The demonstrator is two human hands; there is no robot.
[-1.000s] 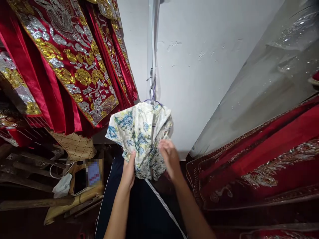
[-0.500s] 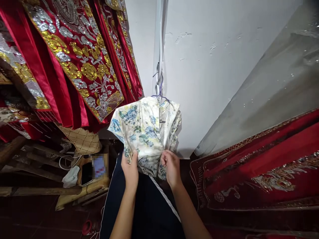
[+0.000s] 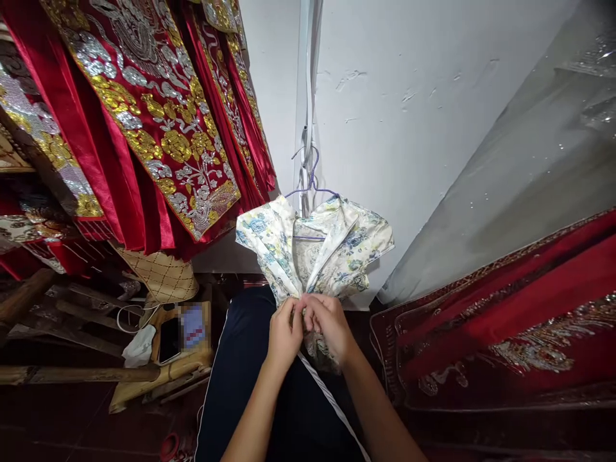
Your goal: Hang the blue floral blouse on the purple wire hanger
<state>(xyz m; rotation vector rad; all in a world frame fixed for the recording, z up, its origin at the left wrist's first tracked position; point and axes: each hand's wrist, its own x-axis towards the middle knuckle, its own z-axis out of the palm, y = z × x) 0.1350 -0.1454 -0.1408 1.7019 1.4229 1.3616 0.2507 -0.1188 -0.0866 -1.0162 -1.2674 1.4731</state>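
Note:
A white blouse (image 3: pixel 356 247) with blue and green flowers hangs from a purple hanger (image 3: pixel 312 187), its collar parted in a V. At the bottom of that V, my left hand (image 3: pixel 286 327) pinches the left front edge. My right hand (image 3: pixel 330 321) is closed against it, fingers on the right front edge. The fingertips of both hands meet there, hiding whatever small part lies between them. Below, the lower end of the blouse drops over dark trousers (image 3: pixel 245 366) with white piping.
Red sequinned garments (image 3: pixel 178 147) hang at the upper left, and a beaded red cloth (image 3: pixel 505 340) at the right. A bamboo seat (image 3: pixel 144 385) on the left bears a phone (image 3: pixel 169 340) and a crumpled tissue (image 3: pixel 139 346). Behind the blouse rises a white wall (image 3: pixel 394 141).
My left hand has moved right to meet my right hand at the blouse's front. The blouse has turned to face me, and its two front edges are drawn together low down.

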